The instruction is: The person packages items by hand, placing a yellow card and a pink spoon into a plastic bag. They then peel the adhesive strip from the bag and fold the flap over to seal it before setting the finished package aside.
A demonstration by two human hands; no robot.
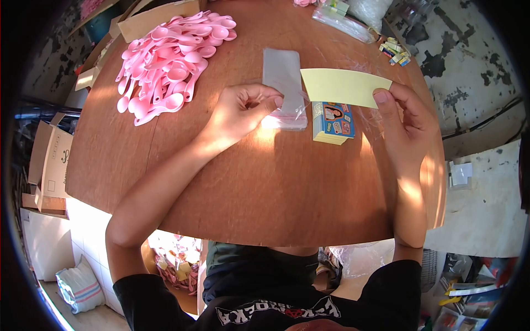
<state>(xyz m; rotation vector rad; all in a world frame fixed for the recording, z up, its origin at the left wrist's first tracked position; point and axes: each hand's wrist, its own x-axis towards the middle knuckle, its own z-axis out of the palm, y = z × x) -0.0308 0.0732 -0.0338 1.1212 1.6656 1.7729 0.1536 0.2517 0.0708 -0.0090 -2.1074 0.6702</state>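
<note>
My right hand pinches one end of a pale yellow card, its plain side facing up. The card reaches left over a stack of printed cards with blue, pictured fronts. Thumb against fingers, my left hand is closed above a pile of clear plastic bags. Clear film glints between its fingertips and the card's left end, but whether these fingers hold it cannot be made out.
A heap of pink plastic spoons covers the far left of the wooden table. Beside it stands a cardboard box. Small yellow packets and plastic packaging lie at the far right. Another carton is off the left edge.
</note>
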